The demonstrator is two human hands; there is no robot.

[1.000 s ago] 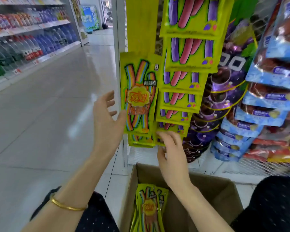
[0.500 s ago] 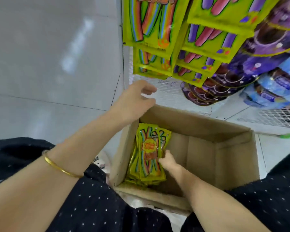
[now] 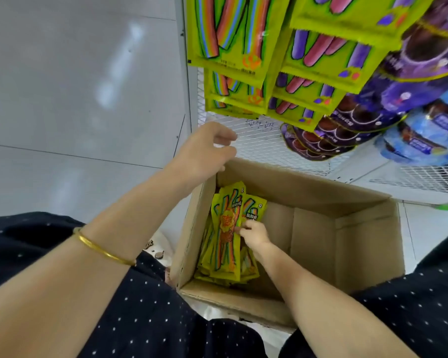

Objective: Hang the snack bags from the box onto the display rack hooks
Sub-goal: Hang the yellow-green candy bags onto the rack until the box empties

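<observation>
A brown cardboard box (image 3: 367, 244) stands open on the floor between my knees. Several yellow-green snack bags with rainbow stripes (image 3: 224, 236) lie stacked against its left wall. My right hand (image 3: 255, 235) is down inside the box and pinches the top bag at its right edge. My left hand (image 3: 206, 151) hovers over the box's far left corner with its fingers loosely curled, holding nothing. More of the same rainbow bags (image 3: 225, 45) hang on the display rack above.
A white wire-mesh rack panel (image 3: 264, 143) stands right behind the box. Green bags with pink and purple sticks (image 3: 328, 60), purple bags (image 3: 398, 94) and blue bags (image 3: 424, 135) hang to the right. Grey tiled floor (image 3: 75, 99) stretches to the left.
My view dropped from the rack to the box. My right hand went from the hanging bags down into the box and took hold of the top bag. My left hand lowered to the box corner.
</observation>
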